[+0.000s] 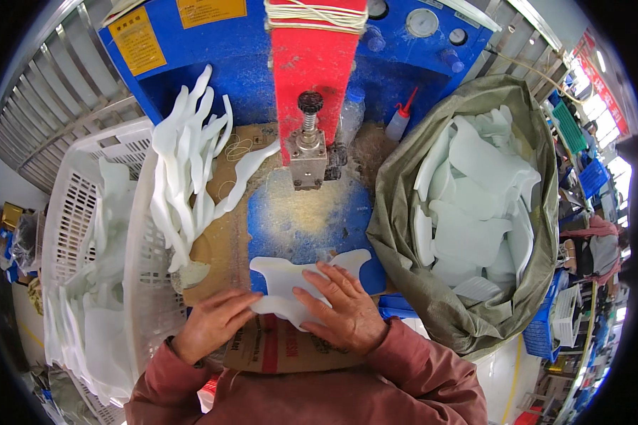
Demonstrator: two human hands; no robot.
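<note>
Left hand (pixel 216 324) is pinching the white piece's (pixel 283 278) left end. Right hand (pixel 352 313) is lying over its right half, fingers spread.

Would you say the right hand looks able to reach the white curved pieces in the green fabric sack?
Probably yes: the green fabric sack gapes open, its white curved pieces uncovered, though the right hand rests on a white wavy-edged sheet.

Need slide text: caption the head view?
Left hand and right hand on a white shaped sheet, before a red machine arm.
</note>
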